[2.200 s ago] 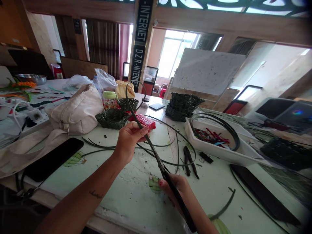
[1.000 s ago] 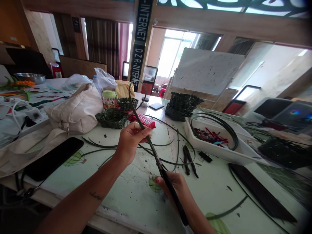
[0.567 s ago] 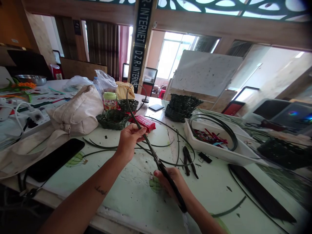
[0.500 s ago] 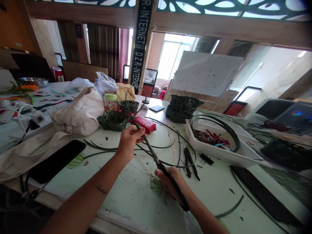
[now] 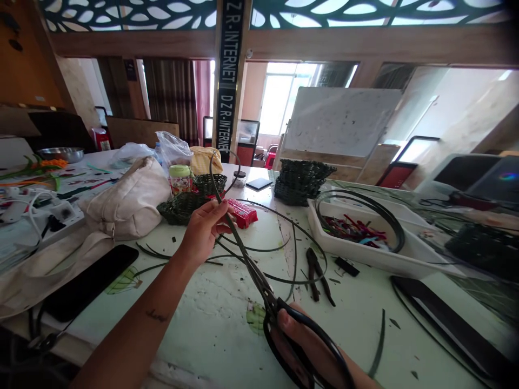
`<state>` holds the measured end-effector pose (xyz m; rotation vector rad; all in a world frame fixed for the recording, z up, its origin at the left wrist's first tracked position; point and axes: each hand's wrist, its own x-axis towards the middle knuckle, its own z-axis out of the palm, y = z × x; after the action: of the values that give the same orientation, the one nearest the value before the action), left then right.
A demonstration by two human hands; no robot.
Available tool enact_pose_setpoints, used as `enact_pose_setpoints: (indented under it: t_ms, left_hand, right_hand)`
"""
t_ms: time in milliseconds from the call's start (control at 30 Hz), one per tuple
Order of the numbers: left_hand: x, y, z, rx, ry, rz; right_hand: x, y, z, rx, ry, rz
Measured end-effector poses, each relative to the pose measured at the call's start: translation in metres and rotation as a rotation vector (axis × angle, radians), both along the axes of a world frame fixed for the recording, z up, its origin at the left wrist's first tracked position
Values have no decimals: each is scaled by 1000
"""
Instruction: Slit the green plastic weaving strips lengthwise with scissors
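My left hand (image 5: 206, 226) pinches a dark green strip (image 5: 216, 183) that curls upward in a loop beyond the fingers. In my right hand (image 5: 302, 329) is a pair of scissors (image 5: 273, 310) with black handles, thumb and fingers in the grips. Their long blades point up and left along the strip, toward my left fingers, and stand slightly parted. Whether the blades touch the strip I cannot tell. Other dark green strips (image 5: 259, 249) curve over the table below. Behind my left hand lies a red packet (image 5: 243, 214).
Pliers (image 5: 313, 273) lie right of the scissors. A white tray (image 5: 357, 254) holds coiled strip and coloured scraps. Dark woven baskets (image 5: 302, 183) are stacked at the back, with smaller ones (image 5: 178, 209) to the left. A cream bag (image 5: 127, 202) and a black phone (image 5: 91, 283) lie left.
The scissors' handles have spread apart and the blades have opened a little. My right hand has come lower and nearer. My left hand still holds the strip, and the view has tilted up.
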<state>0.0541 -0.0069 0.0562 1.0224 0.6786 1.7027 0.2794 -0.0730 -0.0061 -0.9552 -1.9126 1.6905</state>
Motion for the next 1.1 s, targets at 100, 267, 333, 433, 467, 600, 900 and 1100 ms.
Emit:
enact_pose_setpoints:
  t_ms: [100,267,333,433,467,600,900,1100]
  left_hand:
    - [-3,4,5,49,196,-45]
    - [-9,11,8,87,504,25]
    - [-10,16,10,104,632,87]
    - [-6,25,12,114,728,119]
    - [-3,28,13,109,729,118]
    - [6,34,9,59,714,64]
    - [18,21,-1,-72,621,-17]
    - [28,7,2,-10,648,69]
  right_hand:
    - [3,1,1,-81,46,11]
    - [3,6,5,-19,30,53]
    - [0,9,4,44,-36,-34]
    - [-4,13,-1,121,-123,-192]
    - [-5,13,-3,151,-134,-221]
    - [-7,15,-6,213,-153,-278]
    - [-3,15,-3,276,-194,-263]
    - [2,12,12,332,-256,-220]
